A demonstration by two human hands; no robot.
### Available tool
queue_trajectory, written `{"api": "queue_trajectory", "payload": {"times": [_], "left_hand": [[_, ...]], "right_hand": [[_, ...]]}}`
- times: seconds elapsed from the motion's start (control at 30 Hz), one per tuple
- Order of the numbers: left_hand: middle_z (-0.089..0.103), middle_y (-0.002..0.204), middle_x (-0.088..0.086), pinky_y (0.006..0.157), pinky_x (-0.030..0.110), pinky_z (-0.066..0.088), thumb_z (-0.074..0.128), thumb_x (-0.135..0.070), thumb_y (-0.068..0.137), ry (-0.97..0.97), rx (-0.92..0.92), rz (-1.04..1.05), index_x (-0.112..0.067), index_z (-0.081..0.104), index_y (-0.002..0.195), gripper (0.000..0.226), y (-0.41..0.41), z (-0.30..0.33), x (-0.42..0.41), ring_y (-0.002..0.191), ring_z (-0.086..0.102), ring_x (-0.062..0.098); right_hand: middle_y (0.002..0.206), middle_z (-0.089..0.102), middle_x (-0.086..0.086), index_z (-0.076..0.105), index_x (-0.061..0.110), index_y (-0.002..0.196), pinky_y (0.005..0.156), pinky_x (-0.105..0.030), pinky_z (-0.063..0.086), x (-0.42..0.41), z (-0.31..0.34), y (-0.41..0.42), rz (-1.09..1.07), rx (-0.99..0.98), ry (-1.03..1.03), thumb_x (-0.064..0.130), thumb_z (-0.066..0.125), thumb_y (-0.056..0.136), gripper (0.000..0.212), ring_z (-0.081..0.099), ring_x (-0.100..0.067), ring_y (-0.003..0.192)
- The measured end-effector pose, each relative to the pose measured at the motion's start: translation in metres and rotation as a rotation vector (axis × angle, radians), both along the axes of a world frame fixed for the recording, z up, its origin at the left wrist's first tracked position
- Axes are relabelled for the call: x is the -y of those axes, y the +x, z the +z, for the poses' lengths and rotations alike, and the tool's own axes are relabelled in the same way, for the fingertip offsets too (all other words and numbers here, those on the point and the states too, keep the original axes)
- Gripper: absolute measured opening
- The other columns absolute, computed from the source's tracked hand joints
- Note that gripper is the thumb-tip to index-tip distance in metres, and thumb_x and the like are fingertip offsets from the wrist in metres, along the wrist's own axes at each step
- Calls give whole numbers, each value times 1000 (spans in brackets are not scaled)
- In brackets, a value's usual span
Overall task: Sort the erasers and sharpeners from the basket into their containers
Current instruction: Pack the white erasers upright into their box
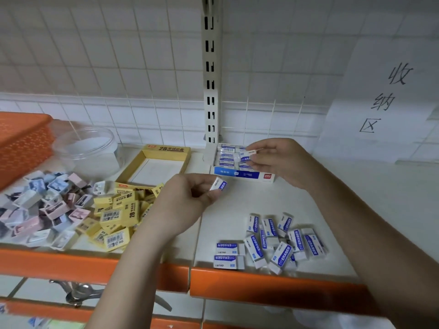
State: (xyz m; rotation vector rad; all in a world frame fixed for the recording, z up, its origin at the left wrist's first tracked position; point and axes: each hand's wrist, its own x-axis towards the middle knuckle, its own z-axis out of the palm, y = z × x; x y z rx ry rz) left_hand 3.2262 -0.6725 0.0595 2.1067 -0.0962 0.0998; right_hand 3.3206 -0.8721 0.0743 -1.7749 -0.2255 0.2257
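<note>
- Right hand (pixel 276 160): thumb and fingertips pinched on a blue-and-white eraser (pixel 247 156), held low over the blue-and-white eraser box (pixel 242 173); probably angled so as to slot into the row already packed there.
- Left hand (pixel 190 198): fingers curled, thumb and forefinger pinching a second blue-and-white eraser (pixel 219 184), label outward; held between pile and box, apparently queued as next in line.
- Box set against the shelf upright (pixel 210 67), front flap down; presumably open toward the hands for easy loading.
- Loose blue-and-white erasers (pixel 282 243) heaped at the near edge of the shelf (pixel 237 279), right of centre; still unsorted, close under the right forearm.
- Yellow 2B erasers (pixel 116 222) piled just before the yellow 2B box (pixel 164 160), which looks empty.
- Pastel sharpeners (pixel 40 205) heaped further left, near the clear round tub (pixel 88 150), also seemingly unfilled.
- Orange basket (pixel 23 141) at far left, contents not visible.
- Paper sign (pixel 384 98) on the tiled wall at right.
</note>
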Motion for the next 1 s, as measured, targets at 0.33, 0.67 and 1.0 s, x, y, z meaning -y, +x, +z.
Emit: {"api": "queue_trajectory", "payload": {"times": [0.33,0.67,1.0], "left_hand": [[64,87,6,58,11,39,54,-24,94,-86,-103,137,-19,53,132,39,9,-6,-16,69,50,9],[56,70,-13,52,8,38,62,-18,89,-52,-54,70,-28,59,95,12,9,-10,-23,50,48,-6],[57,88,-22,59,2,37,74,-23,78,-37,50,180,-33,67,89,16,11,-8,-24,80,51,-4]], "right_hand": [[105,70,-6,60,11,111,69,-30,55,-36,-15,52,-144,228,-468,18,71,82,32,67,-17,77],[91,65,-3,68,10,100,59,-5,34,-50,-34,64,-161,353,-589,19,69,84,18,54,-10,79],[88,66,-3,68,9,102,58,-9,38,-53,-38,58,-226,381,-575,16,70,84,19,59,-12,78]]}}
